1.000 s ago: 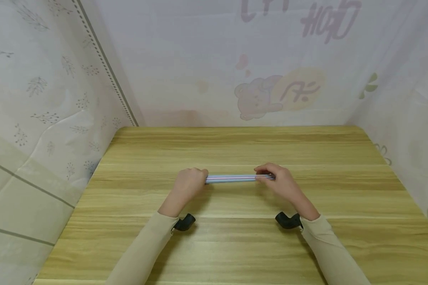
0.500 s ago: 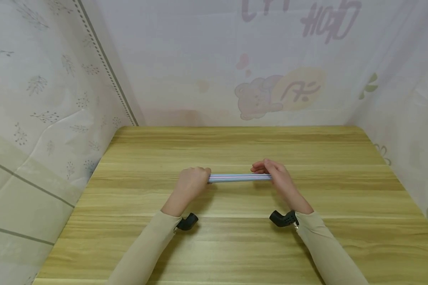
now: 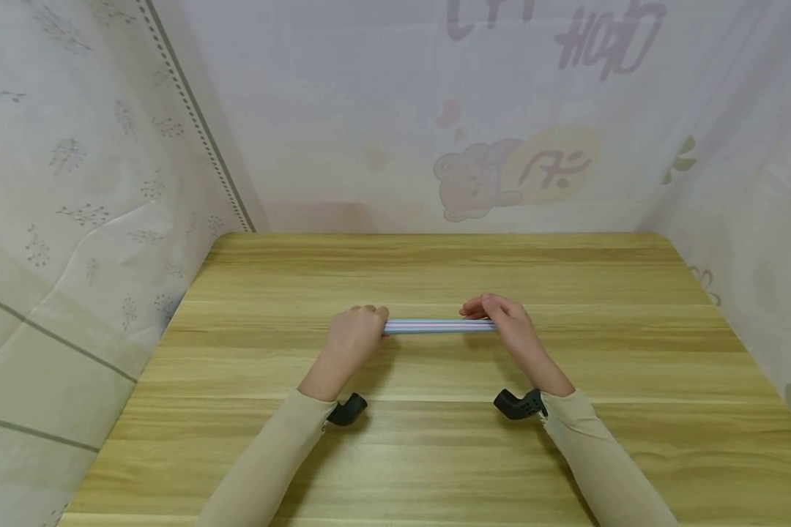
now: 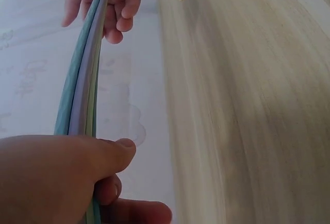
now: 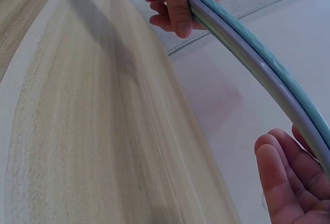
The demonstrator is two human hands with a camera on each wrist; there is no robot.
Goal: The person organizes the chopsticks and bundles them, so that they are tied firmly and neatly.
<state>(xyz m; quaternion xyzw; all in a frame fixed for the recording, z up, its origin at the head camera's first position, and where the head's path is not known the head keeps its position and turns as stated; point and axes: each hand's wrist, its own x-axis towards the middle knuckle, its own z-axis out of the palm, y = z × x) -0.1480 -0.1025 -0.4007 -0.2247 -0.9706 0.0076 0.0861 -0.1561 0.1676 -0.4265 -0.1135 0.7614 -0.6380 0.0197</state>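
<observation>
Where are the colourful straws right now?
In the head view the bundle of straws is held level just above the middle of the wooden table, with the left hand gripping one end and the right hand holding the other.

Home-like setting: wooden tabletop [image 3: 435, 454] enclosed by printed fabric curtains [image 3: 92, 183], one with cartoon bear [image 3: 474, 183].

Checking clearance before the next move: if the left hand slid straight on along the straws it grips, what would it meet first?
Probably the right hand, which holds the other end of the straws. Between it and the left hand only bare straws show.
</observation>
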